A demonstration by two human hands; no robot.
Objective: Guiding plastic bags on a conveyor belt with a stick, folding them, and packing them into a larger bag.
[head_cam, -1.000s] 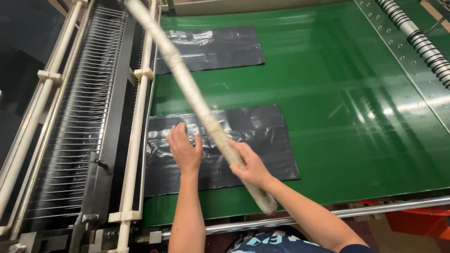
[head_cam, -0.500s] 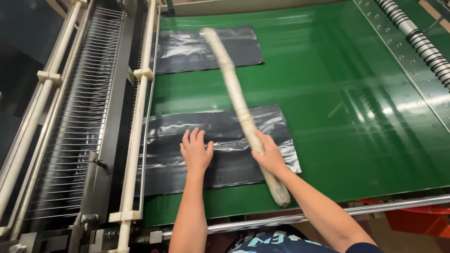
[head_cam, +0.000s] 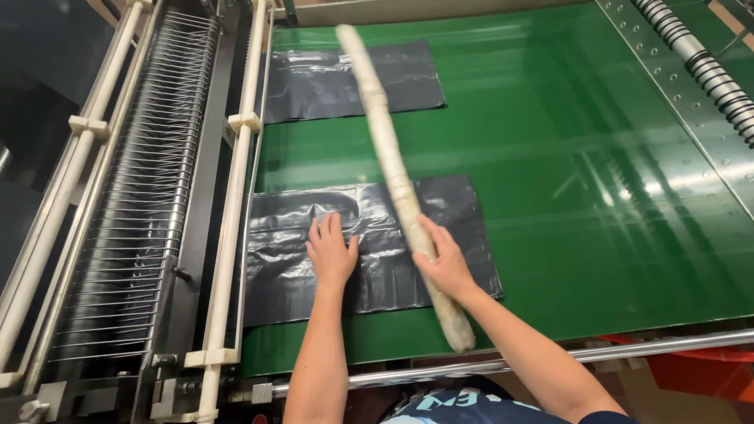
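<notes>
A stack of black plastic bags [head_cam: 290, 267] lies flat on the green conveyor belt [head_cam: 581, 165], near its front edge. My left hand [head_cam: 331, 251] presses flat on the stack, fingers spread. My right hand [head_cam: 444, 263] grips a long pale stick wrapped in tape [head_cam: 390, 161], which lies across the middle of the stack and points away toward the far bags. A second stack of black bags [head_cam: 349, 78] lies farther up the belt, under the stick's far tip.
At the left runs a machine frame with cream rails [head_cam: 236, 196] and a rack of thin wires [head_cam: 157, 180]. A roller with black rings [head_cam: 711, 74] sits at the far right. A steel bar [head_cam: 628, 352] crosses the belt's front edge.
The stick has swung down from a raised slant at the left until it lies across the near stack. My left hand has shifted slightly on the bags.
</notes>
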